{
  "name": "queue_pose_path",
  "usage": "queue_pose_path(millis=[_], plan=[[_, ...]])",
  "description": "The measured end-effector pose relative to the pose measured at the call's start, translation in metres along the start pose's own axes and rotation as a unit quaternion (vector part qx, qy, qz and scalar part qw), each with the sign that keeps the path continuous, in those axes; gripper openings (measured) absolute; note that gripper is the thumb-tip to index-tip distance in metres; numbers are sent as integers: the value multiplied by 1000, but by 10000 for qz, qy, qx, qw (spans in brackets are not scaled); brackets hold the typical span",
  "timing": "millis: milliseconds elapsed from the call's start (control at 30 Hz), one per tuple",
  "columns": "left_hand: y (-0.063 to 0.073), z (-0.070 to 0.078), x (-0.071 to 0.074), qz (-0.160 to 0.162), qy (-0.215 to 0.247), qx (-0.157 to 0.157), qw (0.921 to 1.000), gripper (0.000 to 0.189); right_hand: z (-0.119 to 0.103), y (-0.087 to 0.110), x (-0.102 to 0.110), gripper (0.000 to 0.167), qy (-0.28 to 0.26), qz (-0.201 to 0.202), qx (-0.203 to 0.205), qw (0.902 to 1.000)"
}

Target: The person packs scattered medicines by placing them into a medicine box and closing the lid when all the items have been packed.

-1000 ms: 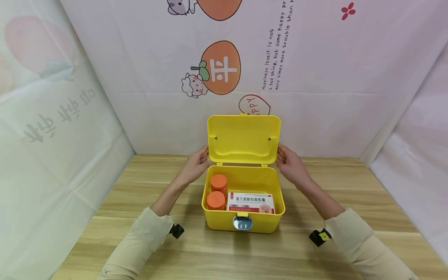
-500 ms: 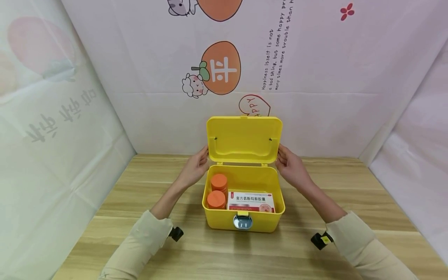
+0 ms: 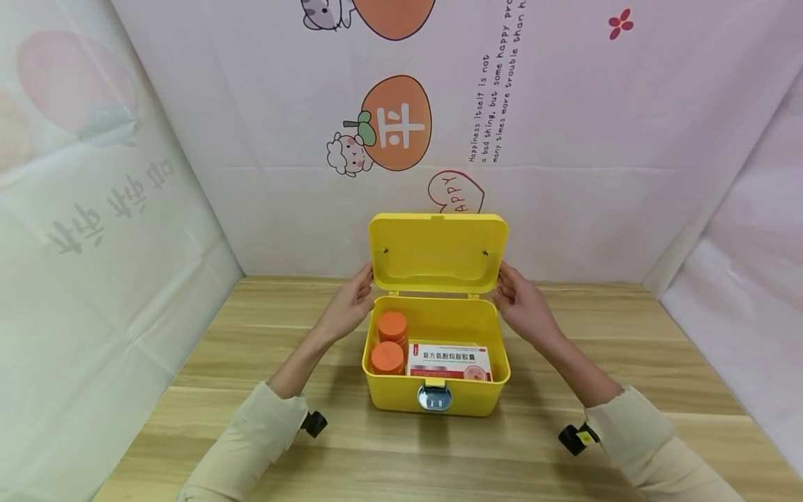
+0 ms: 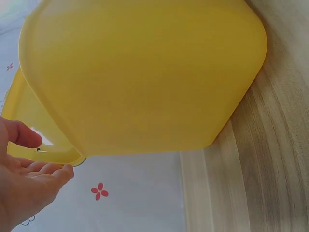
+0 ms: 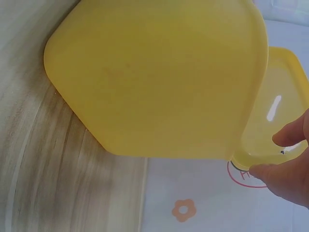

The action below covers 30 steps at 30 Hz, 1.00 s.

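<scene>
A yellow storage box (image 3: 395,396) stands on the table in the head view, its hinged lid (image 3: 439,251) raised at the back. At the lid's left edge is my left hand (image 3: 348,307), fingers behind the edge and touching it. My right hand (image 3: 525,308) mirrors this at the right edge. Both wrist views show fairly straight fingers, with the thumb apart from them. Inside the box, two orange-capped bottles (image 3: 387,358) stand on the left, beside a white and red medicine carton (image 3: 448,359). A metal latch (image 3: 435,397) hangs at the front.
The wooden tabletop (image 3: 439,460) extends around the box. Behind it rises a white printed cloth backdrop (image 3: 564,209), close to the lid, and similar cloth hangs at both sides.
The lid has tilted slightly forward, its top edge lower and looking wider. Both hands stay at its edges and have moved slightly with it. The box and its contents stay put.
</scene>
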<state>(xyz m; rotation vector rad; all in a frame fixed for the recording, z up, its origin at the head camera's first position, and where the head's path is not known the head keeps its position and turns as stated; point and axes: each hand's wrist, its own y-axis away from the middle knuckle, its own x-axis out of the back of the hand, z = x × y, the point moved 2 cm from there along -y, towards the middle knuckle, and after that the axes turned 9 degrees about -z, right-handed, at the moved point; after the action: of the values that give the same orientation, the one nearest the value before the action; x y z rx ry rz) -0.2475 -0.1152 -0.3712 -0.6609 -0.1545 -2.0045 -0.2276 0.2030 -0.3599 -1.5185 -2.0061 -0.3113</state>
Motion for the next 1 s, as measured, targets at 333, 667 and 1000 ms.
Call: queue_pose_path(millis=[333,667,1000], plan=[[2,-2,0,-83,58,-6,9999,73,1,4,0,65,-72,-96,213,9997],[7,-2,1,-52,-32,-88,9999,73,6,6,-1,69,-101,-190,482,9986],[11,-4,0,-73,-87,-275,9996,74,1,13,-2,70,-108,-185,656,9976]])
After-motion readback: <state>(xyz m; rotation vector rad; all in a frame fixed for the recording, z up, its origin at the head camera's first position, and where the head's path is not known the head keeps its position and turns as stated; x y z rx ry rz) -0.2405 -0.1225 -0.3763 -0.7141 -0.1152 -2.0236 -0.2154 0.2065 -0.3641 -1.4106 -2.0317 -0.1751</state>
